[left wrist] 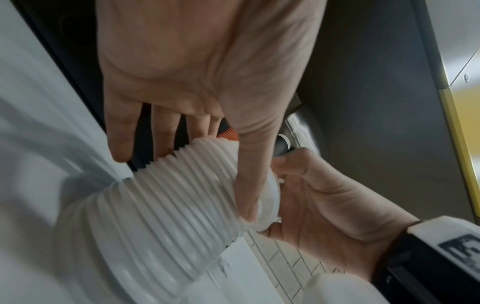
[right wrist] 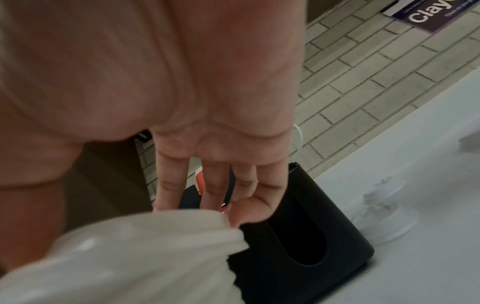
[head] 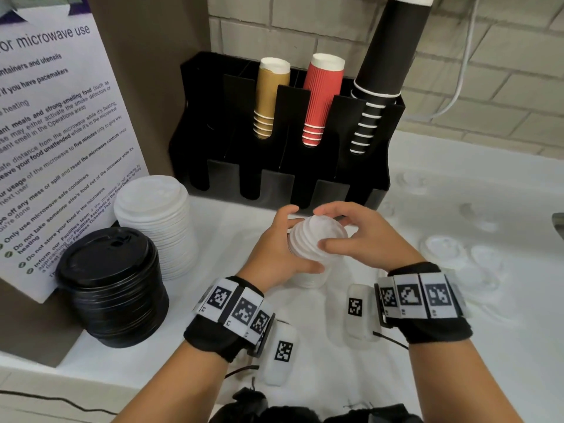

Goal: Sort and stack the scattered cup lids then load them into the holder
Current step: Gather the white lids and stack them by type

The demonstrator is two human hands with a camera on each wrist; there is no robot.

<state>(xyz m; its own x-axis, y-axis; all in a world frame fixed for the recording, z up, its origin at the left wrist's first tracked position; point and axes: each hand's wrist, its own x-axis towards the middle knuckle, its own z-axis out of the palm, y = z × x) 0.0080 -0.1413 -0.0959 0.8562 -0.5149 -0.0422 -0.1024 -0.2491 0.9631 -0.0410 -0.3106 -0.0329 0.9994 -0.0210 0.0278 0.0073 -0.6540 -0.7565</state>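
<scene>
Both hands on one stack, in front of the black holder [head: 370,190] on the white tabletop [head: 457,346]. Left hand [head: 276,245] wrapped round the side of the clear lid stack [head: 311,239], thumb curled across the near side, fingers behind. Right hand [head: 357,232] arched over the top, fingertips pinching the uppermost lid's rim, thumb on the near edge. From the left wrist, ribbed translucent plastic, rim on rim like a bellows, flaring wider toward the camera.

To the left: a tall stack of white lids [head: 157,222], smooth, domed, with sip holes; beside and in front of it a stack of black lids [head: 114,285], glossy, thin-edged. Behind both, a printed microwave notice [head: 58,141] leaning upright against a brown panel.

Holder's low front slots just behind the hands, dark and U-cut. In its rear slots, upside-down cups: a tan cup stack [head: 270,96], a red ribbed cup stack [head: 320,99], a tall black cup stack [head: 383,71] with white rims, tilted right. Pale brick wall behind.

To the right, loose clear lids [head: 445,248] scattered on the tabletop, nearly lost against the white; a couple more further back, too faint to count. Coded marker bands on both wrists.
</scene>
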